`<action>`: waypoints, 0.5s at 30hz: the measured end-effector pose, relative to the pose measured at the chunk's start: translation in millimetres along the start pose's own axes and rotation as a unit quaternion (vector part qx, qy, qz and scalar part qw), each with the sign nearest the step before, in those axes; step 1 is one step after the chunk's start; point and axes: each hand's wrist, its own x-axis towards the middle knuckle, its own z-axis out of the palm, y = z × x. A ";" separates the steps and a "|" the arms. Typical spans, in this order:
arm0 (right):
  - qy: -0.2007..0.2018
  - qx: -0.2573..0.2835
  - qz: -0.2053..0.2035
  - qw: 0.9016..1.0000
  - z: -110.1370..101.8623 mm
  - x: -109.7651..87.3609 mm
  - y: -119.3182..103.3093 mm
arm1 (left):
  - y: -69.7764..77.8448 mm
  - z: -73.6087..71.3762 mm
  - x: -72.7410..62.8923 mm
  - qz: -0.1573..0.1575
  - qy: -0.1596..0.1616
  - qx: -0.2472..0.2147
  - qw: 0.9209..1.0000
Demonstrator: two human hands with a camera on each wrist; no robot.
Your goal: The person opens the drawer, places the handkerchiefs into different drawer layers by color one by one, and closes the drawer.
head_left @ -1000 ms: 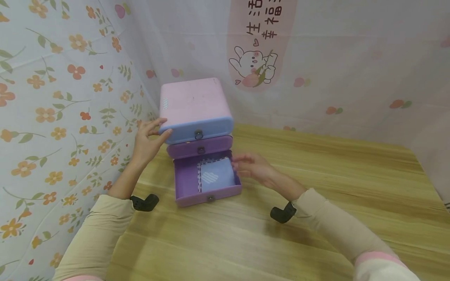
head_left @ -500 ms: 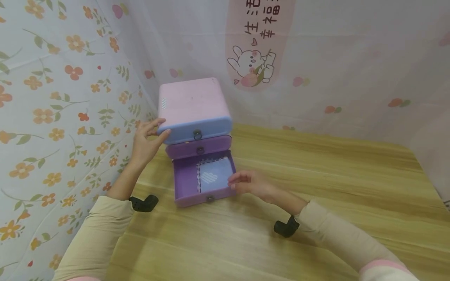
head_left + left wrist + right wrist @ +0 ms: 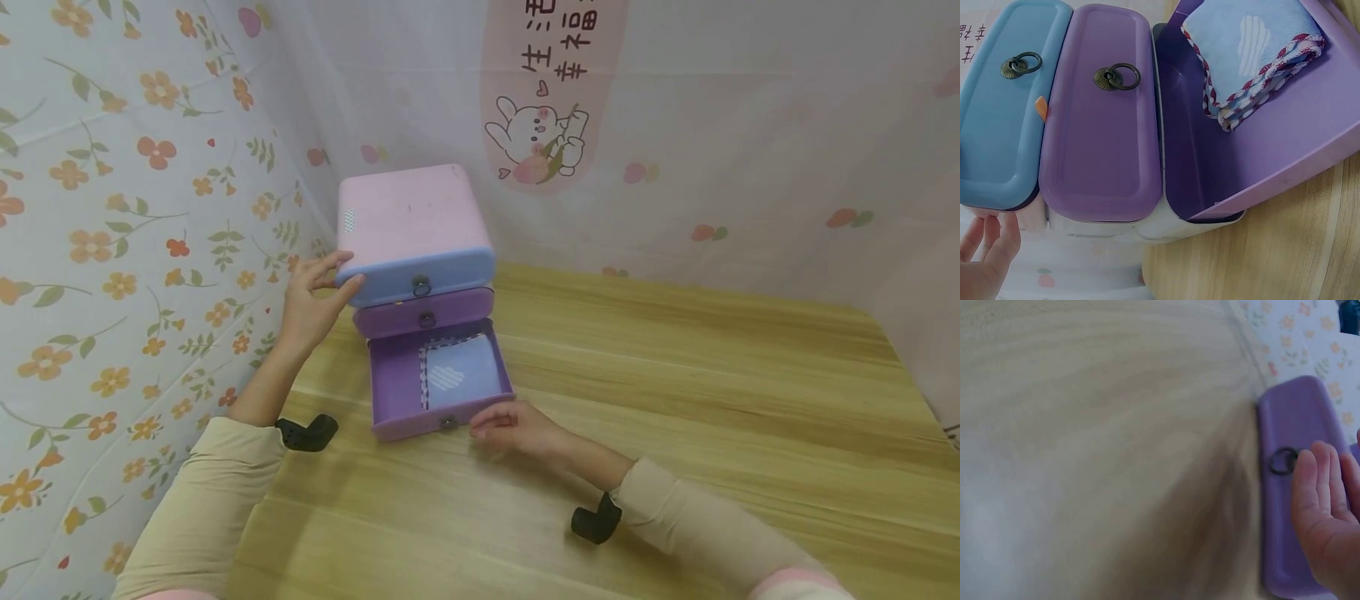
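A small drawer cabinet (image 3: 408, 212) with a pink top stands at the left of the table. My left hand (image 3: 311, 308) rests at its upper left corner, fingertips on the side and thumb at the front edge. The bottom purple drawer (image 3: 393, 383) is pulled out. Inside it lies a folded light-blue cloth (image 3: 1254, 44) with a braided red-and-white border. My right hand (image 3: 521, 429) is just in front of this drawer's right end, near its ring pull (image 3: 1284, 460). Its fingers are relaxed and hold nothing; contact with the drawer front cannot be told.
Above the pulled-out drawer are a closed purple drawer (image 3: 1100, 125) and a closed blue drawer (image 3: 1007, 119), each with a ring pull. A small orange tab (image 3: 1041, 108) sticks out between them. A floral curtain (image 3: 150, 208) hangs close on the left. The wooden table (image 3: 675, 400) extends right.
My right hand has left the cloth at the drawer's right side and come down and toward me, round to the drawer's front. The left hand stays on the cabinet corner.
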 end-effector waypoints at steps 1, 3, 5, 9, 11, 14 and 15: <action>0.000 0.004 0.004 1.000 1.6 1.0 3.1 | 0.1 0.0 0.0 0.001 0.000 0.000 1.000; 0.002 0.008 0.011 1.000 4.6 3.2 9.2 | 0.3 -0.1 0.0 0.003 0.000 0.001 1.000; 0.007 0.013 0.013 1.000 6.9 5.7 15.1 | 0.5 -0.2 0.0 0.005 0.000 0.003 1.000; 0.020 0.004 0.006 1.000 10.4 9.2 22.6 | 0.1 -0.4 0.1 0.007 0.000 0.006 1.000; 0.025 0.005 0.003 1.000 12.4 10.4 24.7 | -0.6 -0.1 0.4 0.009 0.000 0.006 1.000; 0.036 0.004 0.001 0.999 15.6 12.5 28.2 | -2.0 0.7 0.9 0.013 0.001 0.003 1.000; 0.040 0.006 0.002 0.999 16.8 13.3 29.3 | -2.5 1.0 1.0 0.015 0.001 0.001 1.000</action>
